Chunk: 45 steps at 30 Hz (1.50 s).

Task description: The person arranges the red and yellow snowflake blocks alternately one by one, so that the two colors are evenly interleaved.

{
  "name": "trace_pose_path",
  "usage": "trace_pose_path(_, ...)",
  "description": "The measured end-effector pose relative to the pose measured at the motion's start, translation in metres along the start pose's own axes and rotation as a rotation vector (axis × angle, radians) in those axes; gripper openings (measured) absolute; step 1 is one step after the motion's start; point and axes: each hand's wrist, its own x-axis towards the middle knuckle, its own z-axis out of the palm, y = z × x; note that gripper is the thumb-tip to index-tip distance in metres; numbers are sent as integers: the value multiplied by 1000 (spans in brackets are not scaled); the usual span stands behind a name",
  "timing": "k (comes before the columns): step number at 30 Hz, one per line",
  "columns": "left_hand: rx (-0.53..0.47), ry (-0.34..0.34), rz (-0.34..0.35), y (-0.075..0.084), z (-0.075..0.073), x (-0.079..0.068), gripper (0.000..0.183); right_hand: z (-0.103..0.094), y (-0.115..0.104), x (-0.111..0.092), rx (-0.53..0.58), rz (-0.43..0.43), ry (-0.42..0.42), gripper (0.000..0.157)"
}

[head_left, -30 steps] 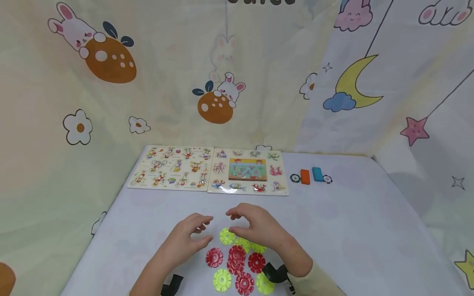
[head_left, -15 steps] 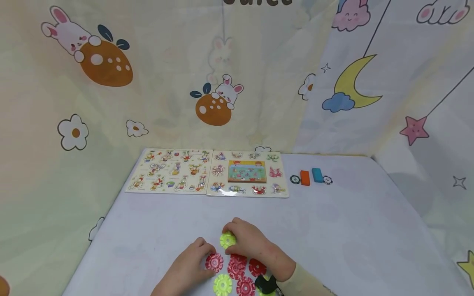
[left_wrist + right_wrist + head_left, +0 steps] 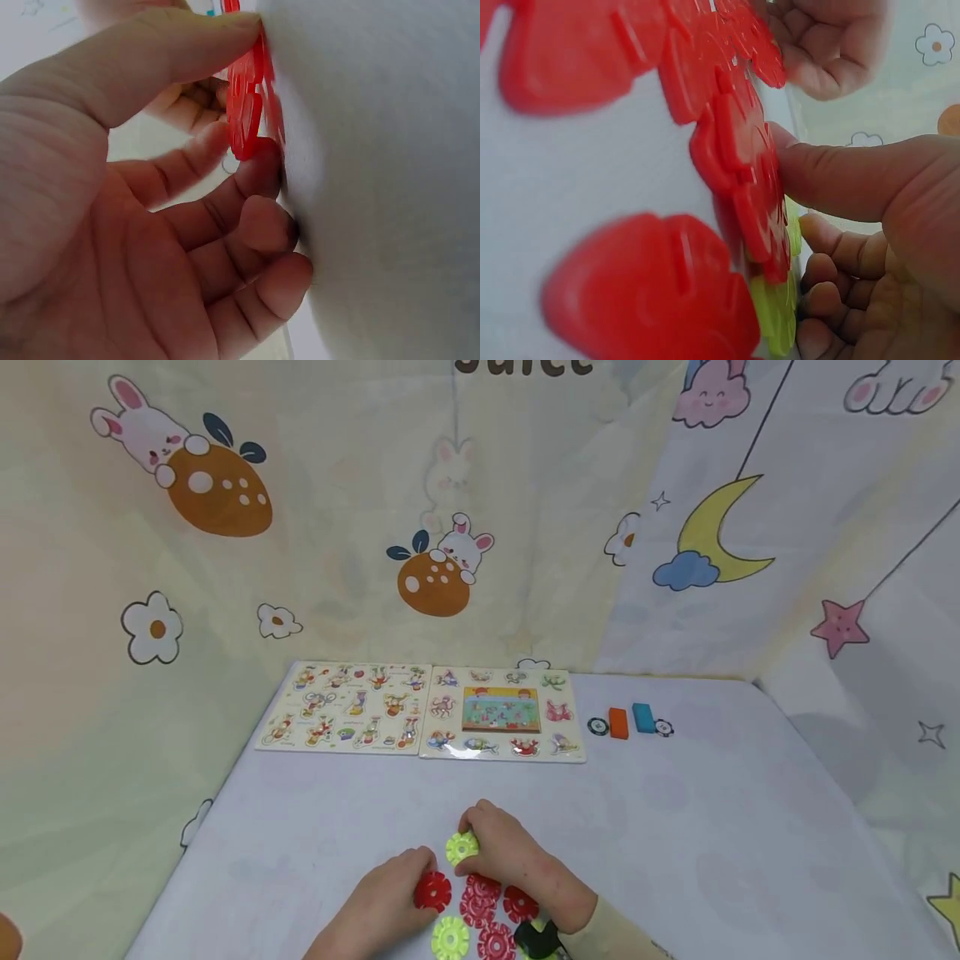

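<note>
My left hand (image 3: 384, 897) pinches a red notched plastic disc (image 3: 432, 892), shaped like a snowflake building piece, between thumb and fingers. In the left wrist view that red disc (image 3: 244, 112) stands edge-on close to the tabletop, the thumb on one side and fingertips at its lower rim. My right hand (image 3: 506, 850) holds a yellow-green notched disc (image 3: 462, 848) at its edge with thumb and fingers. Between and below the hands lie overlapping red discs (image 3: 478, 903), another red disc (image 3: 497, 942) and a yellow-green disc (image 3: 450, 937). The right forearm hides part of the group.
Two picture puzzle boards (image 3: 341, 710) lie side by side at the back. Right of them are an orange block (image 3: 618, 723), a blue block (image 3: 643, 717) and two small round wheel-like pieces (image 3: 597, 726). A black wrist strap mount (image 3: 538, 937) overlaps discs at the front.
Both hands have come down from above the discs and taken hold of one each. The red disc in the left hand has tilted in the last half second.
</note>
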Motion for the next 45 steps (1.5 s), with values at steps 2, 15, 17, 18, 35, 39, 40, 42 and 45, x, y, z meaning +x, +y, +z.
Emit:
trace_pose_path(2, 56, -18, 17, 2, -2, 0, 52, 1, 0, 1, 2, -4, -4, 41)
trace_pose_path(15, 357, -70, 238, 3, -10, 6, 44, 1, 2, 3, 14, 9, 13, 46)
trace_pose_path(17, 394, -21, 288, 3, -15, 9, 42, 1, 3, 4, 13, 12, 10, 46)
trace_pose_path(18, 407, 6, 304, 3, -19, 10, 42, 0, 3, 3, 10, 12, 9, 46)
trace_pose_path(35, 363, 137, 21, -49, -92, 61, 54, -2, 11, 4, 52, 42, -49, 44)
trace_pose_path(39, 329, 147, -34, -67, -102, 67, 54, -2, 10, 4, 64, 35, -50, 44)
trace_pose_path(40, 318, 149, -51, -71, -105, 68, 54, -2, 10, 4, 60, 31, -49, 44)
trace_pose_path(42, 291, 148, -87, -77, -109, 69, 55, -2, 9, 4, 62, 32, -47, 44)
trace_pose_path(45, 252, 144, -117, -86, -113, 70, 56, -2, 8, 4, 61, 34, -45, 44)
